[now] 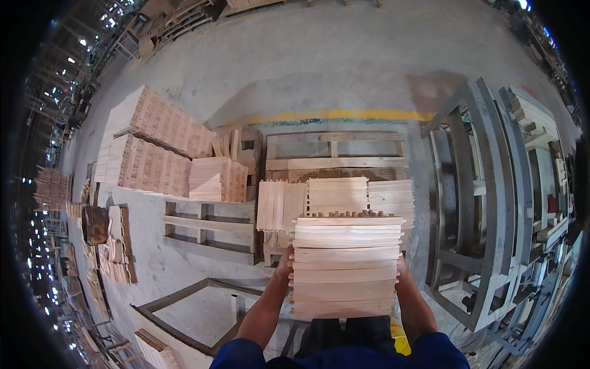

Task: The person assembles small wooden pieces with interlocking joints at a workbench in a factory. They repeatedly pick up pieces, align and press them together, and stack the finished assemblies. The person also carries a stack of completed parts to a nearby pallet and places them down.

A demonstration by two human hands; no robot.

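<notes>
A tall stack of pale wooden slats point(345, 264), with small tenon-like stubs along its edges, is held in front of my body. My left hand point(285, 261) presses against its left side and my right hand point(402, 267) against its right side. Most of the fingers are hidden behind the wood. Just beyond, on a wooden pallet point(337, 163), stand more slat bundles: one at the left point(281, 200), one in the middle point(337, 194) and one at the right point(393, 195). The held stack overlaps their near part in view, so contact cannot be told.
Large blocks of stacked wood point(163, 126) stand at the left on a second pallet point(209, 229). A grey metal frame rack point(499, 184) rises at the right. An angled metal frame point(169, 301) lies at the lower left. A yellow floor line point(356, 114) runs beyond the pallets.
</notes>
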